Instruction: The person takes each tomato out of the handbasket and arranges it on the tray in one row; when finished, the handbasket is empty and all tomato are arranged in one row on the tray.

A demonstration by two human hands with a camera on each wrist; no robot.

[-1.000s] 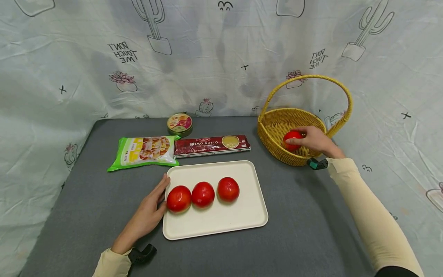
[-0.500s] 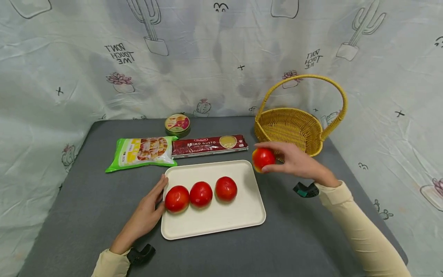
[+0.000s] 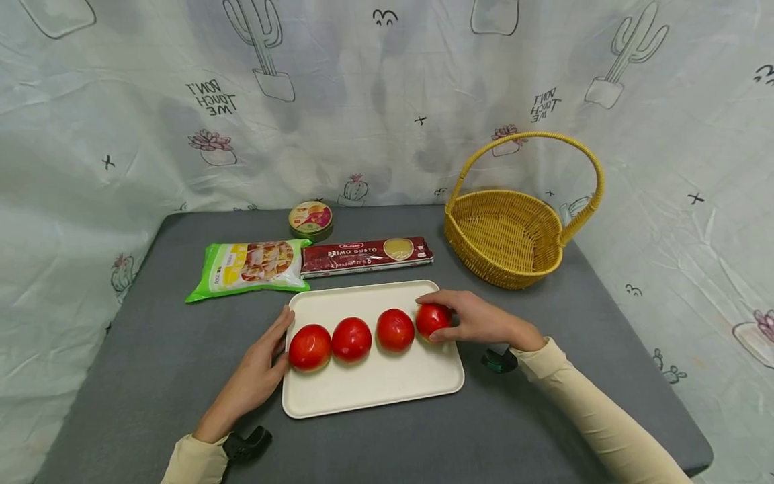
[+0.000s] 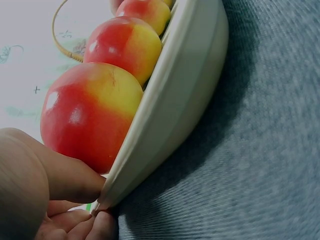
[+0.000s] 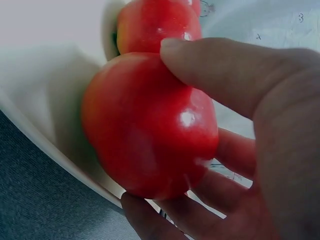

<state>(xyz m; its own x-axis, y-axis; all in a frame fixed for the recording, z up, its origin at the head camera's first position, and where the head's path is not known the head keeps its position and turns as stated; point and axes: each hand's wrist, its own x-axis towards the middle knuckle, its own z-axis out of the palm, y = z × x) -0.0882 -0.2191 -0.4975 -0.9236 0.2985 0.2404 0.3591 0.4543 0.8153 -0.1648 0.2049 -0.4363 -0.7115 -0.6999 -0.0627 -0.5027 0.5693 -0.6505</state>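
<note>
My right hand (image 3: 478, 319) holds a red apple (image 3: 432, 320) with yellow low on its side, thumb on one side and fingers round the other. This apple is at the right end of a cream tray (image 3: 375, 390), close beside another apple (image 3: 396, 330). Two more apples, a middle one (image 3: 351, 339) and a left one (image 3: 310, 347), continue the row. At the tray's left edge, my left hand (image 3: 256, 370) grips the rim. In the left wrist view, its thumb (image 4: 75, 180) lies at the rim near the closest apple (image 4: 92, 117), with the fingers below.
A yellow woven basket (image 3: 508, 235) with a tall handle stands at the back right. Behind the tray lie a red spaghetti packet (image 3: 367, 257) and a green-and-white food bag (image 3: 254, 269). A round tin (image 3: 311, 218) stands farther back, near the patterned cloth (image 3: 387, 101).
My right hand has lifted the apple out of the basket and carried it left and nearer, to the tray's right end. The left hand stays at the tray's edge.
</note>
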